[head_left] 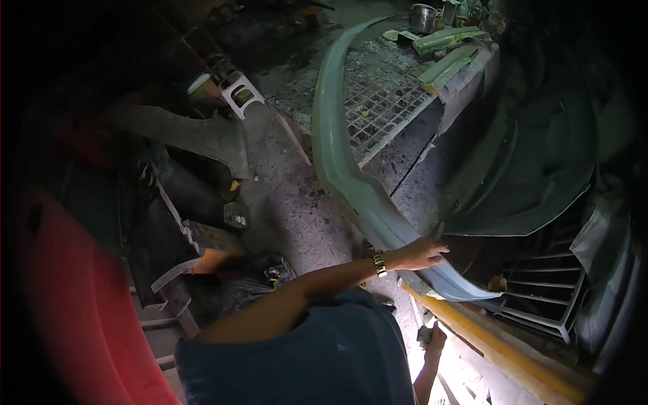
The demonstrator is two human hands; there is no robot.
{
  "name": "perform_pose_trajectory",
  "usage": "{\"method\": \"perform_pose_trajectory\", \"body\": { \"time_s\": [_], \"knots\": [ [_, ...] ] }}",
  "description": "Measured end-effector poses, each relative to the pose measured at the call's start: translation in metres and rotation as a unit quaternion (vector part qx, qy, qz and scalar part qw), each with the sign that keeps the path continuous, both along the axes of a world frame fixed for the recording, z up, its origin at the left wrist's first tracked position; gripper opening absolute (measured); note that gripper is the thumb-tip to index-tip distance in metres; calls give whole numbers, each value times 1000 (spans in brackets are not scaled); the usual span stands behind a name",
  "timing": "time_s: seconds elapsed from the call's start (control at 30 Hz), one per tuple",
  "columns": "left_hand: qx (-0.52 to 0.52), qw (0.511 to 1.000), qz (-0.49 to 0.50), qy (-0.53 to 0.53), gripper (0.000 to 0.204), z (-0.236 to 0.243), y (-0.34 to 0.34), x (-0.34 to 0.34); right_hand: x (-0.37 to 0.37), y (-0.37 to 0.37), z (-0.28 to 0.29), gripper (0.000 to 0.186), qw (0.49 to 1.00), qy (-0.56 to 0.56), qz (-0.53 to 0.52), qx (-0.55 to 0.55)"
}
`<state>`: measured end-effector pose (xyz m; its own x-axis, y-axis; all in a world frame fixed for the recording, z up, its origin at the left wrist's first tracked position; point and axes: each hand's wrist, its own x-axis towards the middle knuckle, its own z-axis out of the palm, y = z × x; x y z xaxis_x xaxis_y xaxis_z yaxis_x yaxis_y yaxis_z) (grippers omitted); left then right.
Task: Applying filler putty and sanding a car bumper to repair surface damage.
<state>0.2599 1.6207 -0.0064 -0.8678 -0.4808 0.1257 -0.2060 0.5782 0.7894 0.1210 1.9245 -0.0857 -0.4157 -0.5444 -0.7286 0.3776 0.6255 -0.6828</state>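
A long, curved grey-green panel (331, 142), like a car bumper, sweeps from the far middle to near right. My left hand (418, 254), a gold watch at its wrist, lies over the panel's near end, palm down with fingers stretched out. Lower down, in bright light, my right hand (436, 339) is closed on a small greyish block (424, 335), whose exact kind I cannot make out. That hand is below the panel's near end and apart from it. A yellow-orange bar (486, 332) runs beneath the panel's tip.
A metal grate (385, 111) lies beyond the panel, with masked strips (449, 67) and a metal can (423, 18) behind. A white stool (241, 94) stands far left. Dark curved panels (533, 169) and a white rack (547, 290) crowd the right; a red panel (81, 290) fills the near left.
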Motion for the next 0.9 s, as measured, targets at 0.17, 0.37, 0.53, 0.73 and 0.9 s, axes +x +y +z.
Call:
{"method": "perform_pose_trajectory", "body": {
  "time_s": [0.17, 0.37, 0.53, 0.73, 0.9],
  "knots": [
    [324, 943, 49, 61, 33, 34, 9, 90, 19, 18, -25, 19, 988, -129, -29, -80],
    [443, 876, 171, -84, 41, -37, -11, 224, 37, 117, -120, 19, 973, -29, 107, 203],
    [407, 859, 289, -115, 41, -147, -54, 362, 88, 56, -93, 19, 964, 34, 150, 217],
    [517, 728, 432, -126, 29, -224, -125, 481, 162, -54, -65, 19, 965, 95, 153, 189],
    [505, 705, 471, -162, 27, -254, -166, 511, 210, -143, -18, 19, 966, 116, 145, 180]
  ]
}}
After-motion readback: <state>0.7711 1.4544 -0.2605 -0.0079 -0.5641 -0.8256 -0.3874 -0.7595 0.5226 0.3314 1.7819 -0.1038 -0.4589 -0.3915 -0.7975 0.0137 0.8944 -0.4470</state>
